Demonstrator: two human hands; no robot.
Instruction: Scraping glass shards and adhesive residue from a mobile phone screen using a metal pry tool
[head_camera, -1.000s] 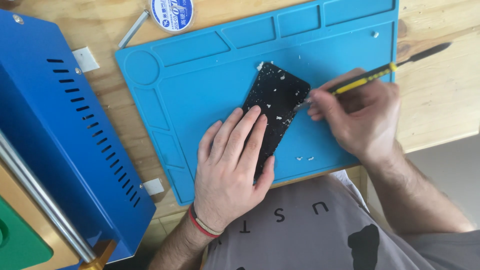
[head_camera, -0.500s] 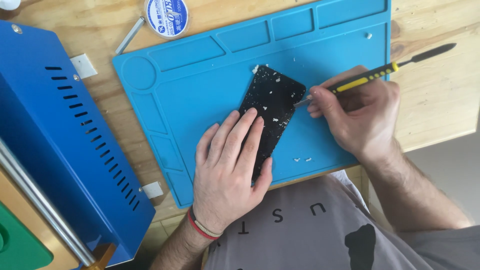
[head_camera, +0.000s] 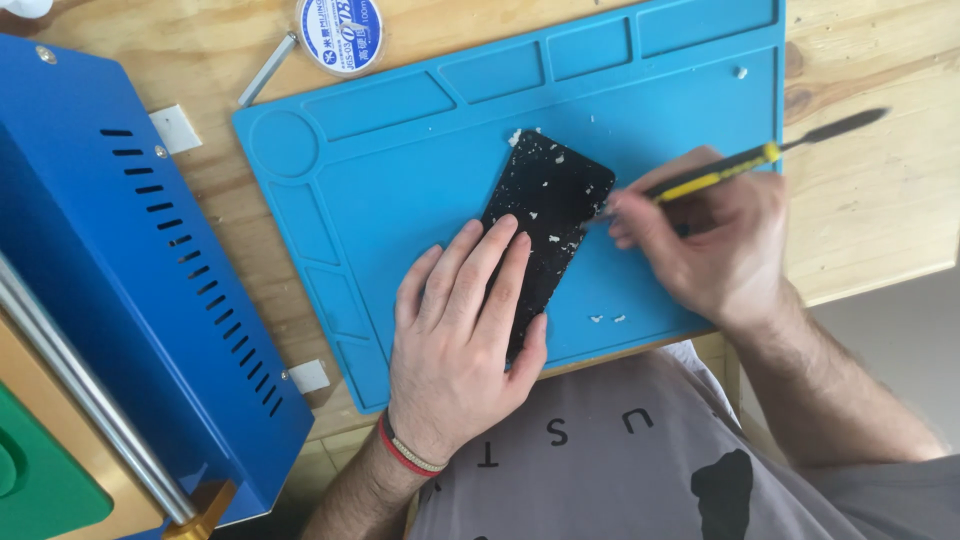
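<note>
Head view: a black phone panel (head_camera: 548, 215) is pinned flat by the left hand (head_camera: 460, 340) at 6 o'clock; a yellow-handled tool (head_camera: 740, 160) is gripped in the right hand (head_camera: 715, 240) at 3 o'clock.

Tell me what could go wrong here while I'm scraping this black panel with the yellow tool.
The left hand pins only the near end of the black panel, so the far end could pivot or flex under the tool. The yellow-handled tool in the right hand works at the panel's right edge; a slip might gouge the surface or reach the left fingertips. White flakes scattered on the blue mat could get trapped under the panel and scratch it.
</note>
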